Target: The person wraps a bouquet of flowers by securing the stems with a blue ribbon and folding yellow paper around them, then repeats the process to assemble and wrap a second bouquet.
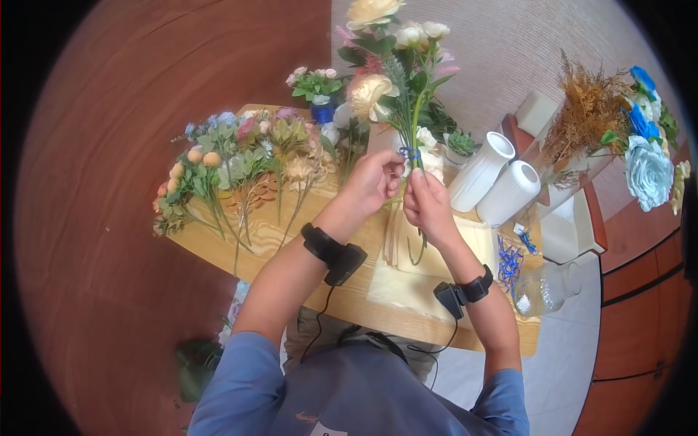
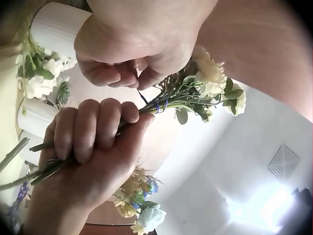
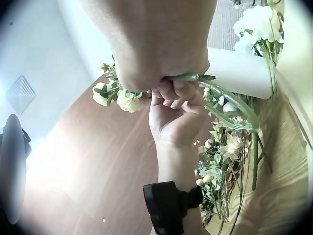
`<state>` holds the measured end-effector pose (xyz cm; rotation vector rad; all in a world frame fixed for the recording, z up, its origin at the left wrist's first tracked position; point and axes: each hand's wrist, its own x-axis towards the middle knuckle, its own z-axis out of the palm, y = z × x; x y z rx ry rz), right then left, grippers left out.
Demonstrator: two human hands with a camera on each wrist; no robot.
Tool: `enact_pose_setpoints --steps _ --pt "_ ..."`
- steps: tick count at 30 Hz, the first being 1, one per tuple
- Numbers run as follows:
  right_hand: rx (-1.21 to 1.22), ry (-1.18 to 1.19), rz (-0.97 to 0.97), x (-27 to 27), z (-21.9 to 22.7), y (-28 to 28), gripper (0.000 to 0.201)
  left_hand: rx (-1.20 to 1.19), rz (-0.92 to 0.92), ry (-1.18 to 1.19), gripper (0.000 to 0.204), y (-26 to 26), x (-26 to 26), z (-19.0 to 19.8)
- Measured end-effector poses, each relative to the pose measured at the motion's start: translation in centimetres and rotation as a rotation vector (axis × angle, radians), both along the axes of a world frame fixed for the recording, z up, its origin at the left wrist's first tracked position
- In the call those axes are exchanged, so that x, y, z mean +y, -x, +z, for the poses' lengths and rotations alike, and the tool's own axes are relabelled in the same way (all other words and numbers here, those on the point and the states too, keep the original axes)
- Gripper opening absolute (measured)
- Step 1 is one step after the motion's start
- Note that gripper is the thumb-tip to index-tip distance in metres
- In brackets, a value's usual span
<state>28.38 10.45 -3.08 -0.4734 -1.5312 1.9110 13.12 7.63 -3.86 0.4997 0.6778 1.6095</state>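
Note:
A bouquet of cream and pink flowers stands upright in front of the person, its stems gripped by the right hand just below a blue tie. Beside it, the left hand has curled fingers at the tie. In the left wrist view, that left hand pinches a thin dark end of the tie, while the right hand wraps round the stems. Green stems stick out of the right hand in the right wrist view; the left fingertips are partly hidden there.
Bunches of mixed flowers lie on the table's left side. Two white vases, blue ties and a glass jug are on the right. Pale sheets lie below the hands. Blue and brown flowers stand at far right.

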Motion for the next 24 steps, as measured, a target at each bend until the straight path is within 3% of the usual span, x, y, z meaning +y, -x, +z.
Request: enact_pose_setpoints --steps 3,5,6,12,14,17,24 --pt "-0.011 0.003 0.018 0.3 -0.1 -0.3 0.031 0.033 -0.051 0.085 0.01 0.3 -0.3 0.0" --pt "-0.014 -0.015 0.01 0.5 -0.1 -0.5 0.031 0.284 0.077 0.113 0.011 0.3 -0.6 0.0" --pt "-0.022 -0.023 -0.003 0.7 -0.1 -0.6 0.031 0.285 0.075 0.114 0.011 0.3 -0.7 -0.1" --pt "-0.041 0.006 -0.01 1.3 -0.5 -0.6 0.031 0.417 0.197 -0.063 0.008 -0.2 -1.4 0.3" --pt "-0.039 0.008 0.0 1.2 -0.6 -0.6 0.031 0.501 0.251 -0.188 0.015 -0.3 -1.4 0.5" --pt "-0.054 -0.023 -0.03 1.0 -0.8 -0.4 0.031 0.609 0.174 -0.131 0.018 -0.7 -1.9 1.3" --pt "-0.173 -0.267 -0.152 1.5 -2.0 -0.3 0.031 0.976 0.286 -0.25 0.013 0.4 -1.6 0.6"
